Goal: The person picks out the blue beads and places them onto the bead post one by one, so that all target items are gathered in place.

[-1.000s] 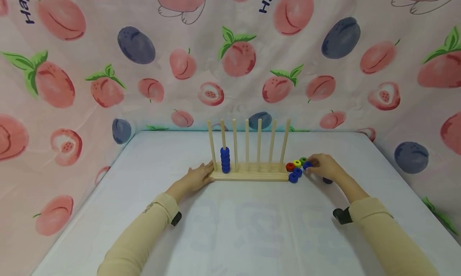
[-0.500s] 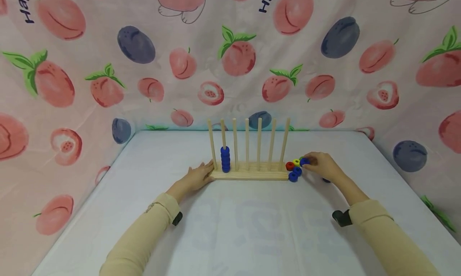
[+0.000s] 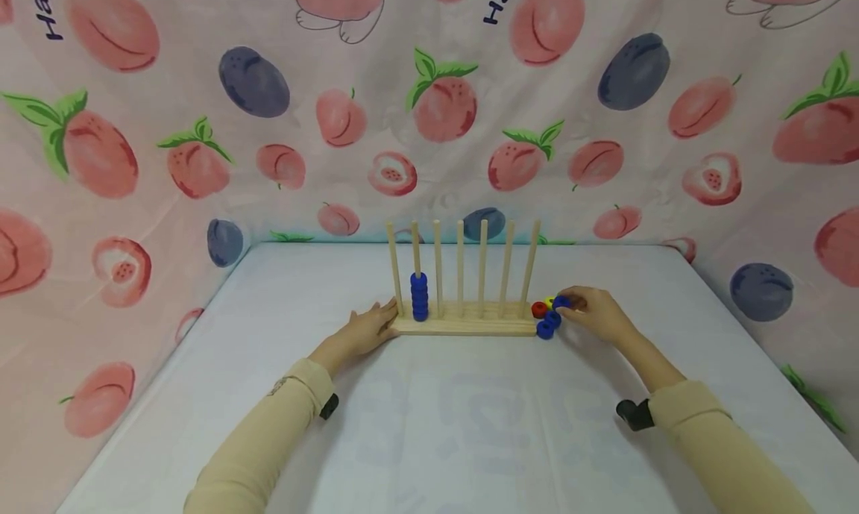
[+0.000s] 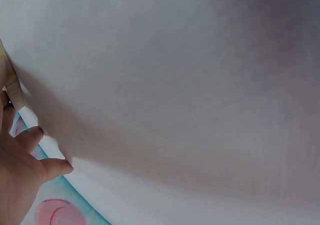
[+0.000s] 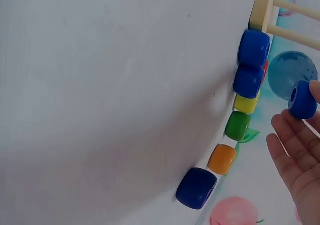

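Slightly nearer the rack [image 3: 463,327], right fingers [image 3: 584,296] pinching blue bead [image 5: 303,100], left fingers [image 4: 54,168] spread

Right wrist view: right hand [image 5: 303,166] — cut off by edge; red bead [image 5: 265,71] — mostly hidden behind blue beads [image 5: 248,81].

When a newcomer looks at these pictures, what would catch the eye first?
Probably the fruit-printed backdrop, rising behind the white table. Next, the stack of blue rings on the second peg from the left of the wooden rack. Then perhaps the right hand, pinching a blue ring just beyond the rack's right end.
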`<state>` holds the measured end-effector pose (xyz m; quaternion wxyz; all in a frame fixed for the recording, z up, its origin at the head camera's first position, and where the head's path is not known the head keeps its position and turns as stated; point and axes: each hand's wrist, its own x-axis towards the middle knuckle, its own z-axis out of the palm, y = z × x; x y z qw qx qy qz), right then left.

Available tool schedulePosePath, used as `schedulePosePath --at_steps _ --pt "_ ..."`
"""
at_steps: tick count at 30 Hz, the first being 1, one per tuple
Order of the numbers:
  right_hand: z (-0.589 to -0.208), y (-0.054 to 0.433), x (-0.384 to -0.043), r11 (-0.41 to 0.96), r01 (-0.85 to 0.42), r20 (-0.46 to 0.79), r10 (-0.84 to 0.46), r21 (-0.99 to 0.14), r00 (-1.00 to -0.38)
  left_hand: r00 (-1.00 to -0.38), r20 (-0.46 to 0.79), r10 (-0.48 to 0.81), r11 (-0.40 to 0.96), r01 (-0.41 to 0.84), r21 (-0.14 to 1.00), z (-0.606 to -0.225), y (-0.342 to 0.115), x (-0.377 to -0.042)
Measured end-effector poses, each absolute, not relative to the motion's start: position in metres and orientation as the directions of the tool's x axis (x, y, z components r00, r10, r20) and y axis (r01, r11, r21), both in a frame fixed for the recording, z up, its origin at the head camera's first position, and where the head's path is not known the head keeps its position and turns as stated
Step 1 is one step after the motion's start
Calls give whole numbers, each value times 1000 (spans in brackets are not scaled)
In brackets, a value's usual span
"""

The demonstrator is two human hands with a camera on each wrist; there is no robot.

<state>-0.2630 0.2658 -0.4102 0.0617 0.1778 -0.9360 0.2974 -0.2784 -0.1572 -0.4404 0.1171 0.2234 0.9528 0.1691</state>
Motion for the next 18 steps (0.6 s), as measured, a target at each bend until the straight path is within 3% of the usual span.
schedulePosePath --at_steps 18 --pt "-404 241 -253 737 -405 266 -307 -540 -914 -868 -151 473 840 392 377 -439 -158 -279"
